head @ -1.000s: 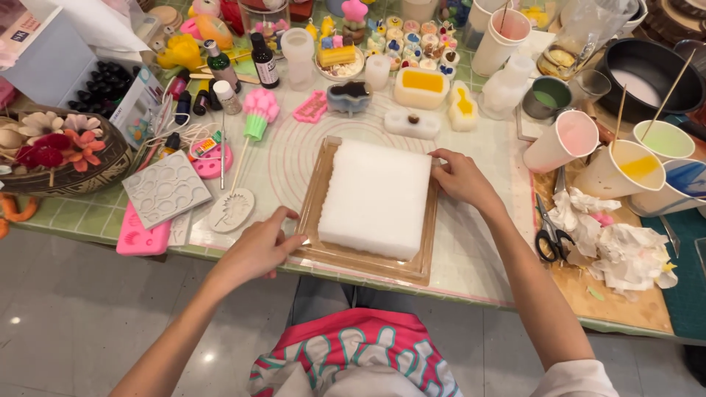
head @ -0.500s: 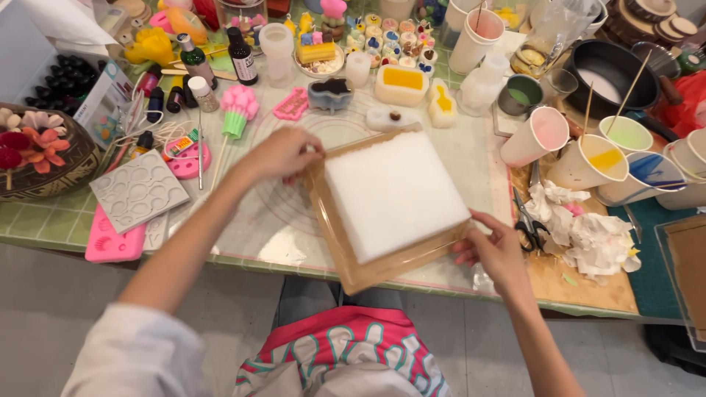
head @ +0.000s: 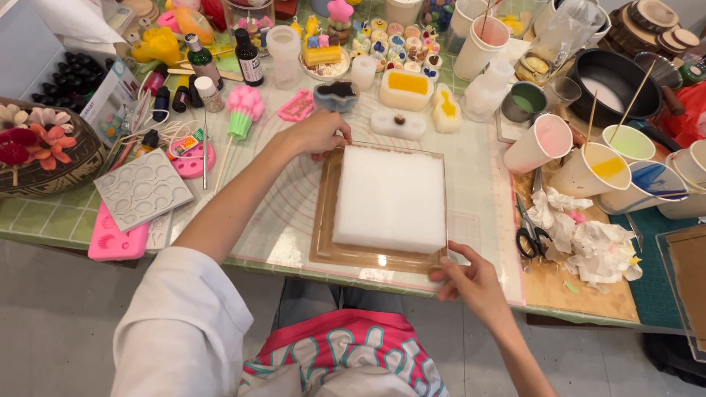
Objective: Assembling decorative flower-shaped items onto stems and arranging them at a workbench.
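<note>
A thick white square block [head: 391,197] lies in a shallow clear tray with a brown base [head: 321,242], on a translucent mat at the table's front. My left hand [head: 318,134] grips the tray's far left corner. At the near right corner my right hand [head: 474,283] holds the tray's edge, fingers curled on it. The tray sits flat and square to the table edge.
Paper cups of coloured liquid with sticks [head: 597,170] and a black pot [head: 610,79] stand at the right, scissors [head: 528,234] and crumpled tissue [head: 597,250] beside them. Small moulds, bottles [head: 248,57] and soaps crowd the back. A grey mould [head: 143,188] and a pink mould [head: 112,239] lie left.
The tray has been turned from a tilted angle to square with the table. My left hand stayed at the far corner; my right hand shifted to the near right corner.
</note>
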